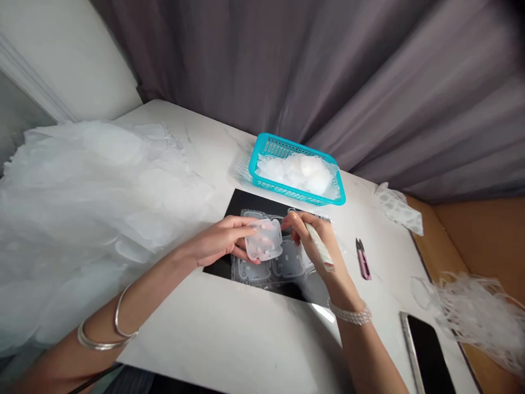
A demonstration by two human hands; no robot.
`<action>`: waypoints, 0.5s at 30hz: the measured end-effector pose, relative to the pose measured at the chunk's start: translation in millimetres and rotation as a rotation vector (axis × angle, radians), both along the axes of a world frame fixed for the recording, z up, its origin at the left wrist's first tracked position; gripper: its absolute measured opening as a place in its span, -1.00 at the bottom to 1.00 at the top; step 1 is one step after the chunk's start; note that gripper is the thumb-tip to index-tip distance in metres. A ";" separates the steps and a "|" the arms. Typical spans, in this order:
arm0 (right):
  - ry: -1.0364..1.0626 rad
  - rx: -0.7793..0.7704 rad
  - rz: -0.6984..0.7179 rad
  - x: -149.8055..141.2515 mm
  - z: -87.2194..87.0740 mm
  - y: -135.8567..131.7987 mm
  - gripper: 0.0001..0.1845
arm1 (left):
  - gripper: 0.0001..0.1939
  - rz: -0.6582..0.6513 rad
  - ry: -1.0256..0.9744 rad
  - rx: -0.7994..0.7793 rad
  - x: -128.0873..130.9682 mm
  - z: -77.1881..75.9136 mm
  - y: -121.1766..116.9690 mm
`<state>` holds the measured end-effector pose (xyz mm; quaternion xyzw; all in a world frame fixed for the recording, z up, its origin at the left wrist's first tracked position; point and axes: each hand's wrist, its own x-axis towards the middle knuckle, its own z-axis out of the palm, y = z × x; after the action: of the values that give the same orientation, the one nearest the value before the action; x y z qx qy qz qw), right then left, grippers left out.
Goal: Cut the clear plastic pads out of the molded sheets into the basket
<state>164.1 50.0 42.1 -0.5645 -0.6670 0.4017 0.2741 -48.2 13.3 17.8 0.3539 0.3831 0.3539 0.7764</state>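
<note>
My left hand point(225, 238) pinches a translucent, rounded-square silicone-like piece point(263, 241) with small holes or bumps, holding it above the black mat point(217, 264). Close to its right edge is my right hand point(314, 232), its fingers closed around a tool with a white-wrapped handle point(319, 246). The tool's working end is mostly hidden by the fingers, so its kind cannot be made out. Under both hands, a translucent moulded sheet point(289, 262) with several similar square shapes lies on the mat.
Behind the mat stands a turquoise basket point(293, 192) holding translucent pieces. A large heap of translucent sheets point(82, 219) covers the left side. To the right lie pink thread snips point(362, 260), a phone point(429, 355), a tangle of clear strips point(484, 317) and a clear scrap sheet point(400, 209).
</note>
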 end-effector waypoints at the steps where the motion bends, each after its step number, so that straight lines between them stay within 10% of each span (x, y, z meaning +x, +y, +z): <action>1: -0.002 -0.039 0.020 0.4 0.3 0.8 -0.50 | -0.61 -0.032 0.002 -0.013 -1.1 -0.3 0.1; 15: 0.360 -0.295 0.044 7.8 -12.6 2.8 -0.63 | -0.58 0.032 0.000 -0.039 -11.4 -5.6 6.9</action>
<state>172.0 52.7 29.5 -0.5031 -0.5535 0.5950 0.2942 -59.6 20.1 12.2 0.3326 0.3955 0.3588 0.7773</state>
